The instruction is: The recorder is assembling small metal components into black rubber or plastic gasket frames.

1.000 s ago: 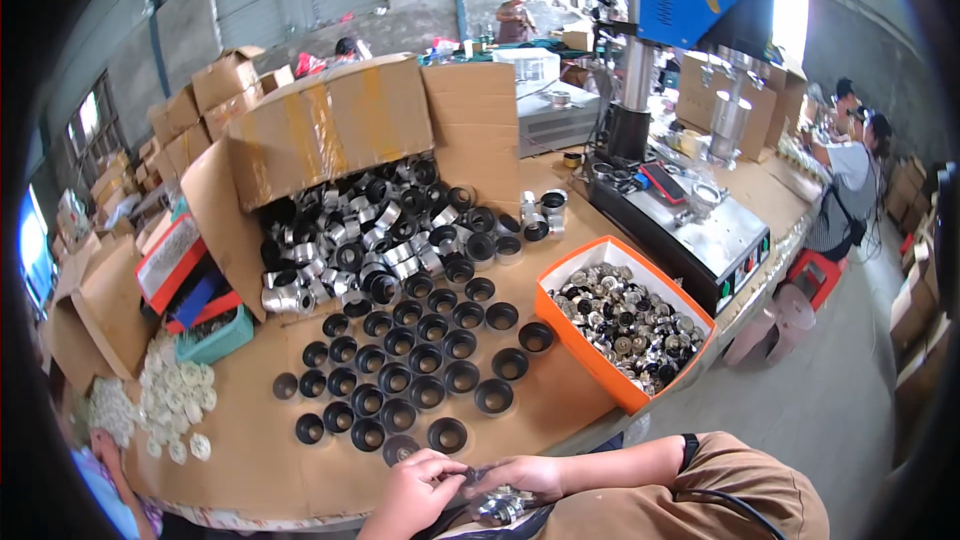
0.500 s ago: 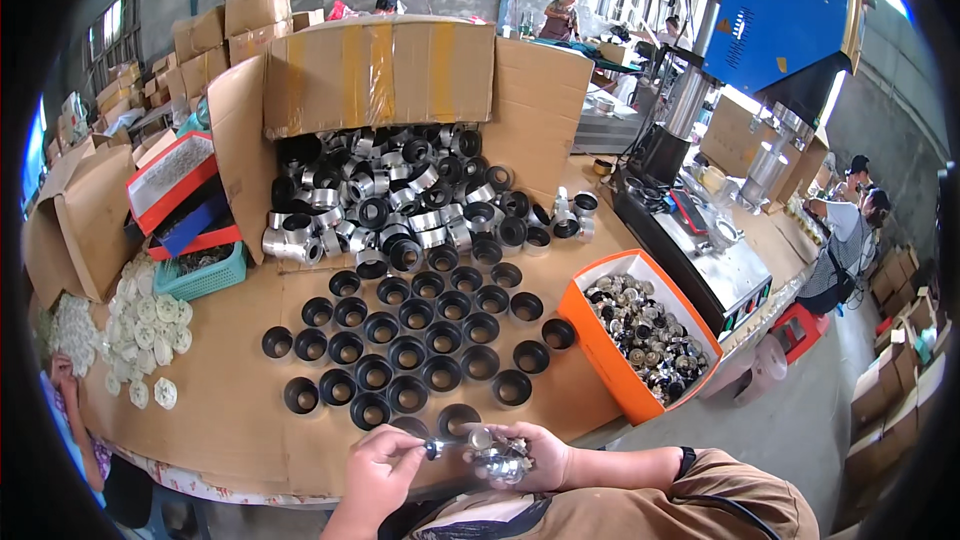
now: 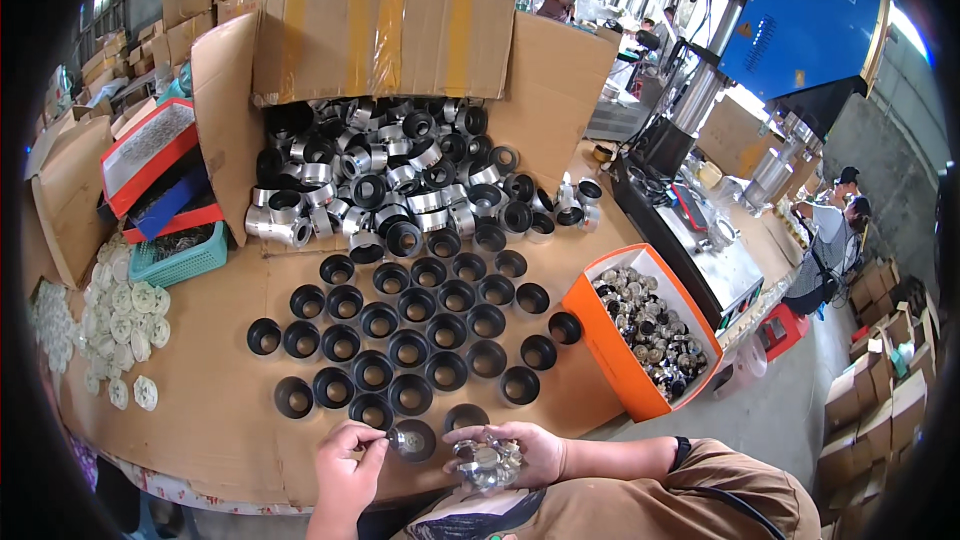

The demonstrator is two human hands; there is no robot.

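My left hand [image 3: 348,465] pinches a small shiny metal insert [image 3: 400,437] at the rim of a black cup [image 3: 415,439] near the table's front edge. My right hand [image 3: 510,452], palm up, cradles a clump of the same shiny metal inserts [image 3: 483,462]. Rows of black round cups [image 3: 410,325] stand open side up on the cardboard-covered table [image 3: 210,420] just beyond both hands. An orange bin [image 3: 610,360] to the right holds several more metal inserts.
A big cardboard box [image 3: 380,40] lies on its side, spilling black and silver cups. White round discs [image 3: 115,315] lie at the left beside a teal basket [image 3: 185,262]. A blue machine [image 3: 800,20] stands at the right; other people work beyond it.
The view has tilted down and closer to the table. My left hand has brought one insert over to the nearest black cup; my right hand still holds the clump.
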